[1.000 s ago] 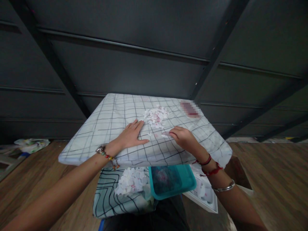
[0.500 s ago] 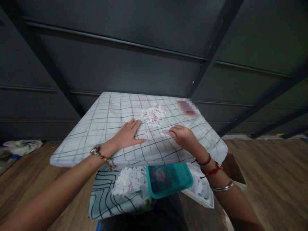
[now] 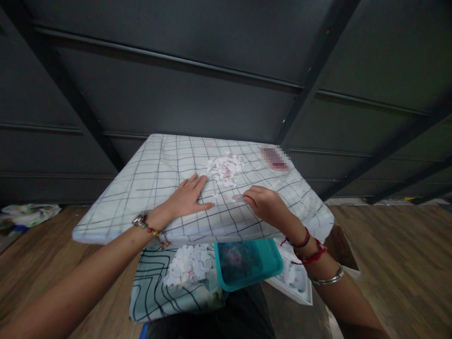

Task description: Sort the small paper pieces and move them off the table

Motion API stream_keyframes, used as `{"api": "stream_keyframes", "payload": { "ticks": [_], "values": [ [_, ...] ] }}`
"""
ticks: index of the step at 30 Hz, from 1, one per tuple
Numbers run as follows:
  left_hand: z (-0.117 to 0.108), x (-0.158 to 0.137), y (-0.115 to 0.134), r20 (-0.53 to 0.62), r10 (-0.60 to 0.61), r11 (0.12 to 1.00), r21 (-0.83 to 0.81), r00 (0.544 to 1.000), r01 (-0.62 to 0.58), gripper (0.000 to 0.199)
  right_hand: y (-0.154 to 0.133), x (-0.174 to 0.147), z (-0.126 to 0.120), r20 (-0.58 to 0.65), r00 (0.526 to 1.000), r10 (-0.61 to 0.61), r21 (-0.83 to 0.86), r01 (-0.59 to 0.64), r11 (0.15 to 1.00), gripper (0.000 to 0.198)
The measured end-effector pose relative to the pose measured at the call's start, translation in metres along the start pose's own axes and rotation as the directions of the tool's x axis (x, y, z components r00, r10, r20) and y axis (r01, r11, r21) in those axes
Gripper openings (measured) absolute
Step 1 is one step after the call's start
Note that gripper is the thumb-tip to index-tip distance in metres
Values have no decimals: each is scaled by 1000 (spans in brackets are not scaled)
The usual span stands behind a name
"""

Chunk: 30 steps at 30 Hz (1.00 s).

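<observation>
My left hand (image 3: 187, 195) lies flat on the white checked cloth (image 3: 169, 162), fingers stretched out and a ring on one of them. Just beyond its fingertips is a heap of small white paper-like pieces (image 3: 225, 169), some with pink marks. The fingers of my right hand (image 3: 264, 203) are pinched together on a small, thin, pale pinkish piece (image 3: 238, 198), held low at the cloth. What exactly this piece is cannot be made out. A few loose white scraps (image 3: 215, 195) lie between both hands.
Below the table's near edge are a teal plastic container (image 3: 273, 263), a second heap of white pieces (image 3: 190, 266) on a green striped cloth (image 3: 151, 287), and a white box (image 3: 296, 294). A blurred-out reddish item (image 3: 274, 158) lies at the far right. Dark panels (image 3: 197, 89) stand behind.
My right hand has shifted slightly left with the pale piece, which now sits a little closer to the loose scraps. My left hand stays in place.
</observation>
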<state>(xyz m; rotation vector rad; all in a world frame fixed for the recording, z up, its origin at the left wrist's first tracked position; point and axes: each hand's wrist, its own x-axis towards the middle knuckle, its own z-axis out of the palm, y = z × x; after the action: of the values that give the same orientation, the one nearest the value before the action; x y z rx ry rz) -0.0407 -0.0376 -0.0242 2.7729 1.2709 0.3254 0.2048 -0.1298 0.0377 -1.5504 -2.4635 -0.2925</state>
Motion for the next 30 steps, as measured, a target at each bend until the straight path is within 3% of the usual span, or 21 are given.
{"api": "stream_keyframes", "payload": {
  "ticks": [4, 18, 25, 30],
  "values": [
    [-2, 0, 1, 15, -7, 1000, 1, 1000, 7, 92, -4, -1, -3, 11, 999, 47, -45, -46, 998, 24],
    [-5, 0, 4, 32, -9, 1000, 5, 999, 9, 93, -17, -8, -7, 120, 993, -13, -29, 17, 999, 26],
    [-5, -1, 4, 26, -9, 1000, 1, 1000, 9, 92, -13, -8, -2, 79, 997, 0, 0, 0, 1000, 23],
    [-5, -1, 4, 28, -9, 1000, -27, 1000, 10, 93, -11, -8, -1, 66, 993, 93, -57, -89, 994, 24]
  ]
}}
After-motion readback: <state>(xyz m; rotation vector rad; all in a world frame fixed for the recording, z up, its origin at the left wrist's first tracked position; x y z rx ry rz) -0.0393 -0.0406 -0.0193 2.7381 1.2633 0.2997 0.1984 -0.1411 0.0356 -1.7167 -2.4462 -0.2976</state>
